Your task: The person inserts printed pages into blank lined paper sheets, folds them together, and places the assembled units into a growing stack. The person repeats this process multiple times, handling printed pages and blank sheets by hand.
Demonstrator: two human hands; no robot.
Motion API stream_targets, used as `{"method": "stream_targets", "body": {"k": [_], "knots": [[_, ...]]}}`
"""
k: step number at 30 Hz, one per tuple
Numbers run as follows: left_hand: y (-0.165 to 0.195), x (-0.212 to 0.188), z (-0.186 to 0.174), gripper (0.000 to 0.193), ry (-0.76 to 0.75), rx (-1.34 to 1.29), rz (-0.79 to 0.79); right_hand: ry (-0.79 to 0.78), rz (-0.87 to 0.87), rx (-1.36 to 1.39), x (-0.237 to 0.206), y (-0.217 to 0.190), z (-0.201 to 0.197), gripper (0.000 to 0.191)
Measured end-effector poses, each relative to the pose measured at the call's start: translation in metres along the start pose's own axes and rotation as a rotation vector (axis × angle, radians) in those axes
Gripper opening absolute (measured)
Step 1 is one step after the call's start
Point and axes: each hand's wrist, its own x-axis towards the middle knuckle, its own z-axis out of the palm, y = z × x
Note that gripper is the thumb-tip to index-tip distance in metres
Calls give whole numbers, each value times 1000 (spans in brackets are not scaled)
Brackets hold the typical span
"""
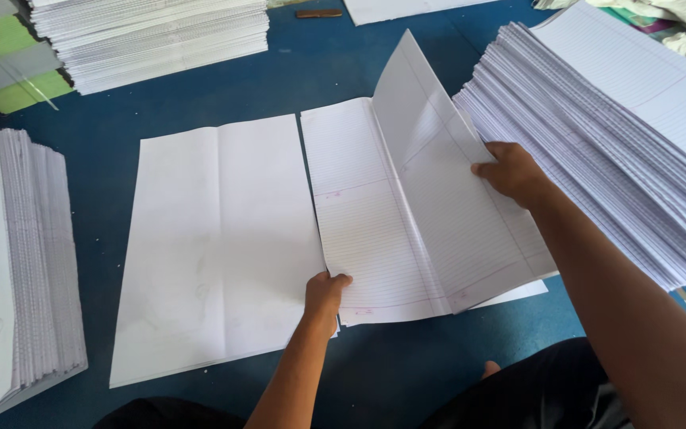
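Note:
A folded ruled sheet [391, 214] lies on the blue surface, its right half lifted up along the centre crease. My right hand [511, 171] grips the raised right half at its outer edge. My left hand [325, 294] pinches the sheet's lower left corner, where it meets a plain white creased sheet [216, 246] lying flat to the left. My right forearm crosses in front of a tall stack of ruled paper [621, 143] on the right.
A stack of printed sheets [17, 262] stands at the left edge. Another white paper stack [160, 36] sits at the back, beside green and grey sheets [9, 63]. The blue surface [406, 365] shows between them. Cloth lies at the top right.

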Motion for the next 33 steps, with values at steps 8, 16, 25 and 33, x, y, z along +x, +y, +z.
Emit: {"method": "stream_targets", "body": {"k": [8, 16, 25, 33], "knots": [[6, -6, 3, 32, 15, 12, 7, -28, 58, 24, 4, 26, 9, 48], [5, -7, 3, 29, 14, 24, 21, -45, 101, 74, 6, 35, 10, 48], [9, -10, 5, 27, 30, 63, -15, -53, 111, 141, 3, 39, 11, 44], [6, -6, 4, 28, 31, 74, -4, -47, 112, 158, 0, 39, 11, 48]]}}
